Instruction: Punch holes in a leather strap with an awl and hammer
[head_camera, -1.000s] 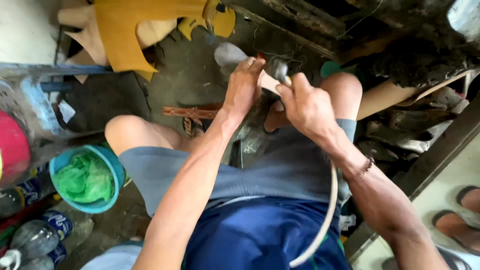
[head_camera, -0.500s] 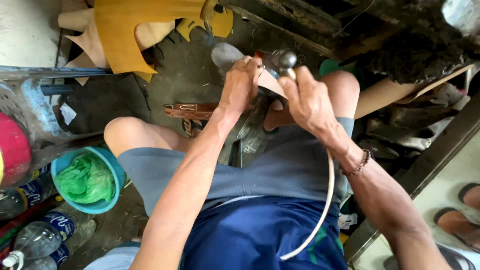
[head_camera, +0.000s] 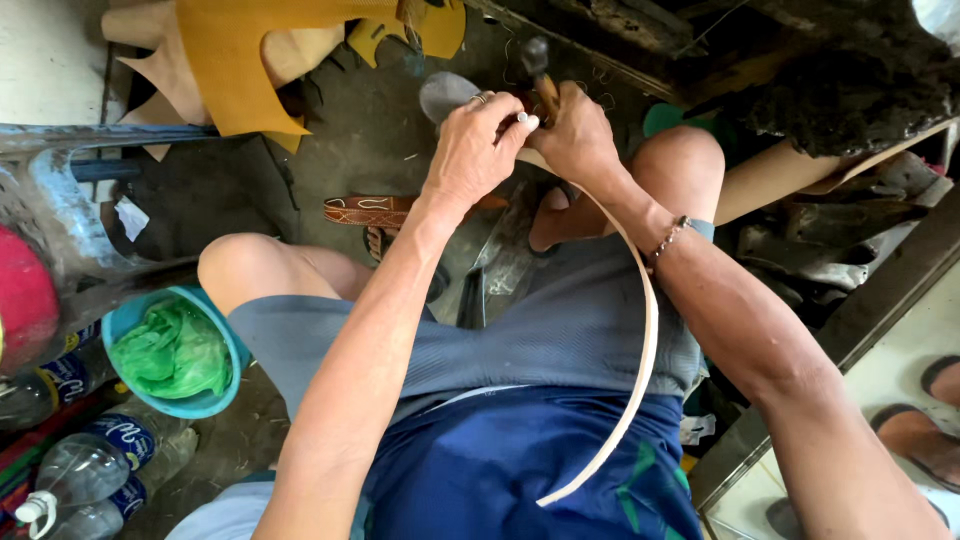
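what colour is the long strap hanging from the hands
Pale tan, like undyed leather; the strap curves down from the right hand across the lap, clearest in the head view.

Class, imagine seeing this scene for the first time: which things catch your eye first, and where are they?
At top centre, both hands, left hand and right hand, meet around a hammer and a pale strap that curves down over the lap. Yellow leather lies at top left, and a blue bowl with green cloth at lower left.
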